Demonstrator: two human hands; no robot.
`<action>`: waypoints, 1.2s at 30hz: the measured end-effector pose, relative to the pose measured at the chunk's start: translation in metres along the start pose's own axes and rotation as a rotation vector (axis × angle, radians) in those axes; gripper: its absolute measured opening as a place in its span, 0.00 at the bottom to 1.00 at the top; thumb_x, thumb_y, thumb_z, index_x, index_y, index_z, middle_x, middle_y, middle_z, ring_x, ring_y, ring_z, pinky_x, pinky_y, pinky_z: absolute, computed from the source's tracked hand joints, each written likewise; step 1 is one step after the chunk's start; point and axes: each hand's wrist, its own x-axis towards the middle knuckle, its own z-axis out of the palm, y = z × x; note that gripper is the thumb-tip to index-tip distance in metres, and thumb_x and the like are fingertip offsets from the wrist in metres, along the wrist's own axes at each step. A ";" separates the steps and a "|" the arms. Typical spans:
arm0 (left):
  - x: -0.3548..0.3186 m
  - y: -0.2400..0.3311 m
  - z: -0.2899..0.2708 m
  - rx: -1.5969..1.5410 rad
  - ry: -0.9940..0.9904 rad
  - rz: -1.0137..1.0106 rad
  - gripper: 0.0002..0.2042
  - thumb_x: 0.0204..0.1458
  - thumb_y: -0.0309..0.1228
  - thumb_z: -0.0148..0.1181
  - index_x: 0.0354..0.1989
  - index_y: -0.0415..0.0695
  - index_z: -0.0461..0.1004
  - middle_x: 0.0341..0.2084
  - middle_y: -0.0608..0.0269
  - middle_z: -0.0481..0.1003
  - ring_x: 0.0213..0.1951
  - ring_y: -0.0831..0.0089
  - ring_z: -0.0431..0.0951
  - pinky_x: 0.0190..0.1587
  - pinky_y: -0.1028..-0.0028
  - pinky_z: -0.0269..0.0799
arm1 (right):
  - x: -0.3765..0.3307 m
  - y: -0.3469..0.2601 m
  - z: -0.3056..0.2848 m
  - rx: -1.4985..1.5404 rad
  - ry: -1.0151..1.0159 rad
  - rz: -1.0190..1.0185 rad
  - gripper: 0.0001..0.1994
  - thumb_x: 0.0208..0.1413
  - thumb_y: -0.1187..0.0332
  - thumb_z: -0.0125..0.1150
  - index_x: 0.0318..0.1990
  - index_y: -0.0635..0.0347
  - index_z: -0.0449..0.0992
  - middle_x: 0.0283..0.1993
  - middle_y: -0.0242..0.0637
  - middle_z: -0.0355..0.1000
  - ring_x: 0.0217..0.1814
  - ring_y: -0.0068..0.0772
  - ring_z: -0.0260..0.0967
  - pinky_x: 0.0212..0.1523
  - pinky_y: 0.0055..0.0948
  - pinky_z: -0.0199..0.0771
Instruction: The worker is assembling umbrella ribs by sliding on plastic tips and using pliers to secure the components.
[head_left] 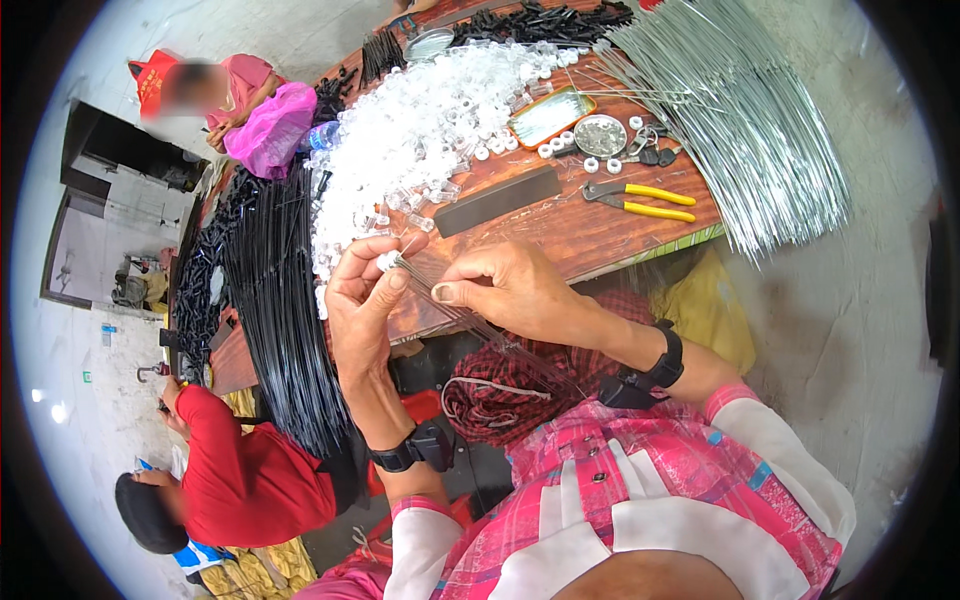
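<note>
My left hand point(362, 300) is closed around a small white plastic cap point(388, 261) at its fingertips, above the table's near edge. A bundle of thin metal wires point(465, 318) runs from the cap down toward my lap. My right hand point(515, 292) pinches these wires between thumb and forefinger, just right of the cap. I cannot make out how the wire ends sit in the cap. Beyond my hands a dark rectangular bar point(498, 200) lies on the wooden table point(590, 240). A large heap of white and transparent plastic caps point(400, 140) spreads behind it.
Yellow-handled pliers point(640, 200), a round tin point(600, 136) and keys point(650, 148) lie at the right. Silvery wires point(740, 120) overhang the right edge; black rods point(280, 300) overhang the left. A person in red point(255, 480) sits at lower left, another with a pink bag point(272, 130) at far left.
</note>
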 end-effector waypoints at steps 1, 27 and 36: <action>0.001 -0.002 -0.001 -0.004 0.003 0.005 0.20 0.50 0.29 0.70 0.49 0.37 0.70 0.47 0.46 0.78 0.49 0.68 0.78 0.52 0.74 0.71 | 0.000 0.001 -0.001 0.060 -0.039 0.067 0.09 0.56 0.65 0.64 0.34 0.64 0.81 0.21 0.33 0.71 0.25 0.17 0.64 0.27 0.27 0.64; 0.003 -0.015 -0.006 -0.050 0.035 0.021 0.18 0.51 0.23 0.67 0.51 0.36 0.71 0.44 0.48 0.79 0.45 0.73 0.79 0.48 0.77 0.72 | -0.001 0.002 0.009 -0.148 0.161 -0.175 0.08 0.54 0.70 0.64 0.32 0.64 0.72 0.21 0.45 0.72 0.22 0.39 0.74 0.22 0.34 0.70; 0.003 -0.013 -0.003 -0.091 0.022 0.025 0.17 0.51 0.20 0.64 0.50 0.36 0.71 0.44 0.48 0.79 0.45 0.73 0.79 0.48 0.78 0.72 | -0.002 0.000 0.005 -0.091 0.085 -0.112 0.08 0.54 0.68 0.65 0.33 0.63 0.73 0.23 0.44 0.73 0.24 0.38 0.74 0.24 0.34 0.69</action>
